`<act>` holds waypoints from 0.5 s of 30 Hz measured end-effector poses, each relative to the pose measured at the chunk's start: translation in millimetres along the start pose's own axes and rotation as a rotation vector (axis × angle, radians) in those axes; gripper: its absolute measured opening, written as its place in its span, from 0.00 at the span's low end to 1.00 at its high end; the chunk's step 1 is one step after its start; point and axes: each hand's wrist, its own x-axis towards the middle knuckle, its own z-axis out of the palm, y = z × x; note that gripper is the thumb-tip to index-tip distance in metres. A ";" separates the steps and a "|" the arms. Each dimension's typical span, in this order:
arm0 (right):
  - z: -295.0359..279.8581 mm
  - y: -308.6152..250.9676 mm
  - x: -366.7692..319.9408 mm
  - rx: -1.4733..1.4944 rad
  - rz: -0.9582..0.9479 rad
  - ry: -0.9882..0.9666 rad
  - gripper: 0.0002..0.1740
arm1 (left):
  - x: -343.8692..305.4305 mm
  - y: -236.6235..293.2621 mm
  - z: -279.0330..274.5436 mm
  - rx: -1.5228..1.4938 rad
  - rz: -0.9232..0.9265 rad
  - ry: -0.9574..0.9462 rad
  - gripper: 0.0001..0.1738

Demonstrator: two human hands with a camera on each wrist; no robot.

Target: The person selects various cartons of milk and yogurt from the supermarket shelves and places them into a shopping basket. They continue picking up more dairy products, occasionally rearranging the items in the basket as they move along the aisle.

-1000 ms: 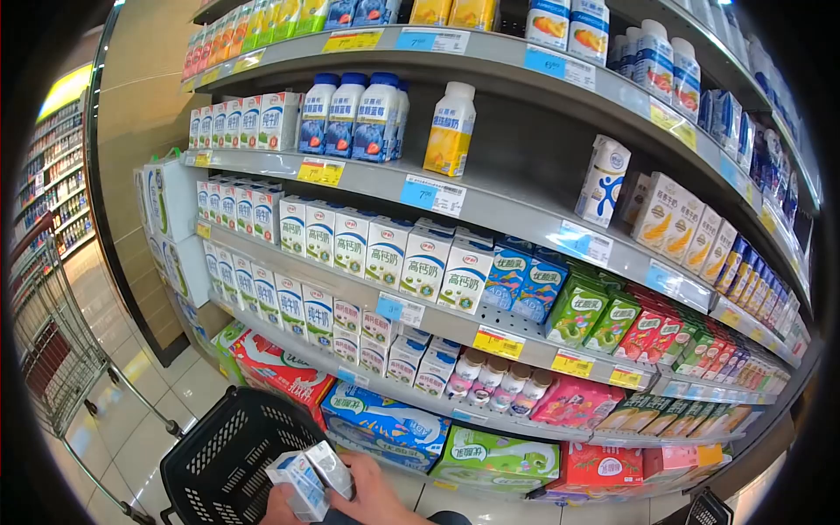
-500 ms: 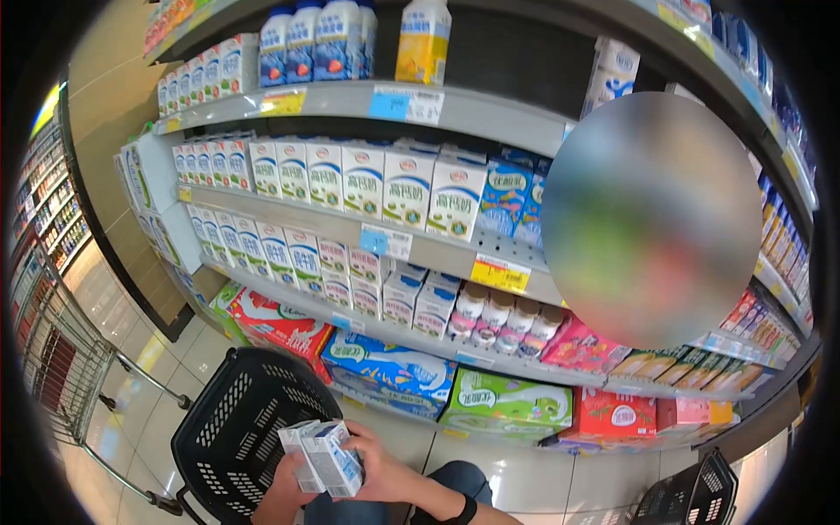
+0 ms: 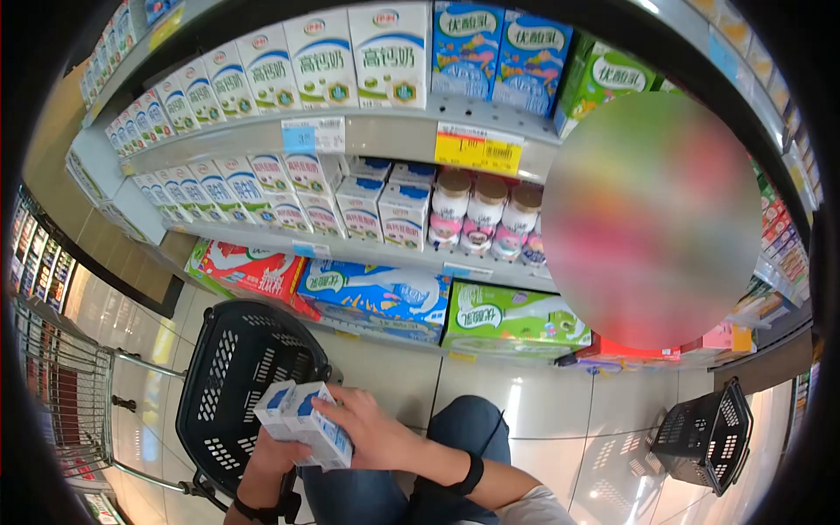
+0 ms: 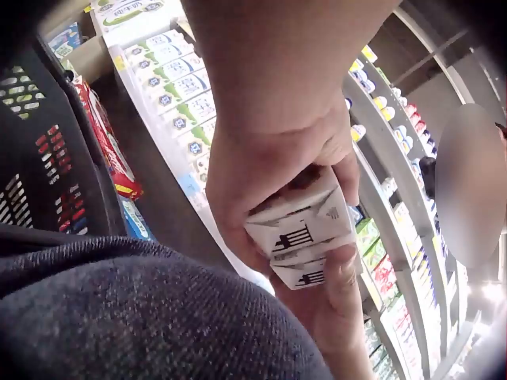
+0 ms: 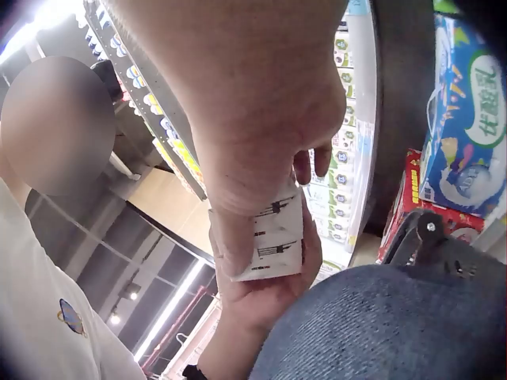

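Two small white-and-blue milk cartons, a left one (image 3: 276,408) and a right one (image 3: 325,437), are held side by side above the person's lap, near a black shopping basket (image 3: 197,376). My left hand (image 3: 282,448) grips them from the left and below. From the right, my right hand (image 3: 372,429) holds the same pair, its fingers lying over the right carton. In the left wrist view the folded ends of the cartons (image 4: 295,231) show between both hands. The right wrist view shows my right thumb (image 5: 236,241) along their side.
Shelves of milk cartons (image 3: 319,70) and bottled drinks (image 3: 486,210) stand ahead, with large drink boxes (image 3: 376,293) along the bottom. A metal cart (image 3: 66,394) is at the left, and another black basket (image 3: 700,433) sits on the floor at the right. A blurred patch covers part of the shelves.
The head view has tilted down and closer to the lower shelves. Earlier the two cartons were angled apart; now they lie together, turned between both hands.
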 end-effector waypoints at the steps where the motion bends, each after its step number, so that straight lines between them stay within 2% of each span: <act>1: -1.4 3.4 0.3 0.015 0.008 0.002 0.58 | 2.3 2.2 -3.5 0.032 0.002 0.027 0.56; 4: -20.7 15.3 1.4 -0.033 0.015 -0.129 0.59 | 17.8 13.3 -29.7 0.180 0.020 0.064 0.56; 5: -31.6 20.7 -1.0 -0.031 0.054 -0.161 0.58 | 23.1 21.5 -36.7 0.202 0.061 0.079 0.53; 7: -54.1 34.6 -14.9 -0.067 0.092 -0.172 0.52 | 33.7 31.9 -79.7 0.338 -0.043 0.213 0.49; 8: -64.6 46.0 -28.6 -0.143 0.131 -0.174 0.49 | 39.6 33.8 -100.3 0.414 -0.029 0.298 0.46; 9: -79.7 46.0 -38.5 -0.184 0.211 -0.175 0.45 | 44.5 34.8 -118.6 0.490 -0.017 0.384 0.44; 10: -88.6 58.1 -59.5 -0.213 0.265 -0.139 0.42 | 48.8 37.3 -129.7 0.627 -0.007 0.391 0.42; 11: -101.3 59.6 -74.1 -0.196 0.396 -0.131 0.39 | 53.2 38.3 -141.0 0.764 0.002 0.392 0.41; 12: -111.7 61.1 -89.7 -0.166 0.505 -0.111 0.37 | 57.1 33.9 -157.4 0.728 -0.015 0.350 0.40; 14: -122.0 72.4 -123.2 -0.186 0.710 -0.100 0.34 | 64.8 15.6 -193.7 0.922 -0.071 0.370 0.39; 15: -120.4 80.8 -140.4 -0.184 0.706 -0.112 0.34 | 72.1 4.2 -210.9 1.051 -0.120 0.381 0.39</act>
